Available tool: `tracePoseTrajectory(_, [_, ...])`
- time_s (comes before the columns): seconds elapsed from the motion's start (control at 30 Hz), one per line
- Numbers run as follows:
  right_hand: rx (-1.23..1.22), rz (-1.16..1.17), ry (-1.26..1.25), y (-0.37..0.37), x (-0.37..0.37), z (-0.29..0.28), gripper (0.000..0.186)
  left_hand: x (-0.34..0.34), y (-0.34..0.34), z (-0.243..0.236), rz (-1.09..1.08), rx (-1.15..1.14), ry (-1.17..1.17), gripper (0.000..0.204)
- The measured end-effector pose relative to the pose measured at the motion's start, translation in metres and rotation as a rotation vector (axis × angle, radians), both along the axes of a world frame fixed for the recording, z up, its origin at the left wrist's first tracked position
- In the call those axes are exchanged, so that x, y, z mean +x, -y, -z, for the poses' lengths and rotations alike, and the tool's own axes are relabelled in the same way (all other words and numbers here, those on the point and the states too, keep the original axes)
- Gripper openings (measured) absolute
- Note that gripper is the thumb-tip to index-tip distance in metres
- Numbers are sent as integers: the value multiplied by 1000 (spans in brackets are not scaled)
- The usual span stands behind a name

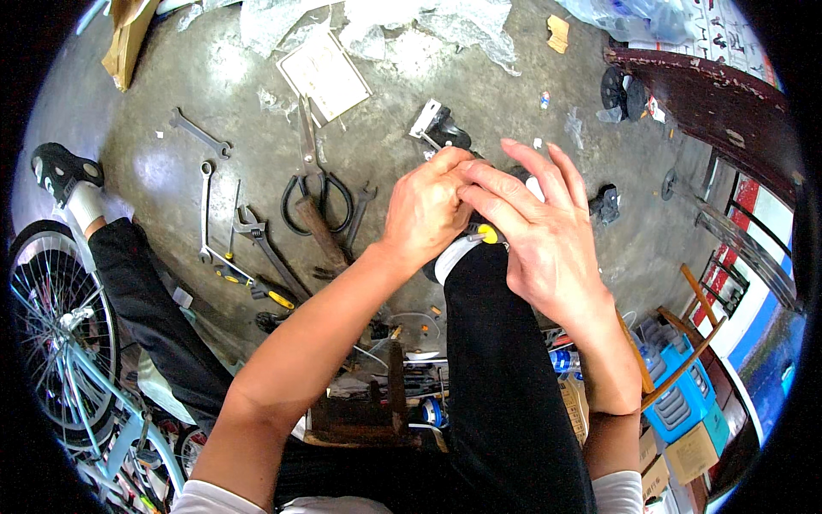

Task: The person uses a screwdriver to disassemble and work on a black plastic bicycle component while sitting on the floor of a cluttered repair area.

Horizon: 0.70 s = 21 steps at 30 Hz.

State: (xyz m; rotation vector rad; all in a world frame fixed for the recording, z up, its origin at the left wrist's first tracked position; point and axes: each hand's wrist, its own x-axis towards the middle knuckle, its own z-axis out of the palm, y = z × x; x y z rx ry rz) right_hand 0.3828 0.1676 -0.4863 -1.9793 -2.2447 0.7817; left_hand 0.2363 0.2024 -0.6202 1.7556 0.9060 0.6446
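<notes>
My left hand (432, 206) is closed in a fist in front of my right shin. A thin metal shaft (429, 140) sticks out past its knuckles toward a black part with a silver plate (434, 118) on the floor. My right hand (548, 227) has its fingers stretched out, the nearer ones touching the left fist. Below the hands, by my white sock (460, 257), shows a round yellow end (487, 233); whether it belongs to the shaft is hidden. My right shoe is mostly covered by the hands.
To the left lie large scissors (307, 154), an adjustable wrench (272, 248), a combination wrench (205, 206), an open-end wrench (201, 133) and a hammer (321, 227). A bicycle wheel (62, 330) stands lower left. A blue crate (681, 390) and cardboard boxes (695, 452) stand lower right.
</notes>
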Motion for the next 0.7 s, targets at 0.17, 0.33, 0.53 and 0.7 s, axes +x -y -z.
tracePoseTrajectory(0.17, [119, 144, -49, 16, 7, 8, 78, -1, -6, -7, -14, 35, -97, 19])
tracePoseTrajectory(0.33, [-88, 1130, -958, 61, -1, 16, 79, 7, -5, -11, -8, 24, -77, 24])
tracePoseTrajectory(0.53, [-270, 1333, -1287, 37, -34, 21, 82, 10, -1, -14, -61, -117, -12, 34])
tracePoseTrajectory(0.7, [-220, 1450, -1355, 16, -39, 12, 82, 16, -9, -15, -69, 55, -78, 30])
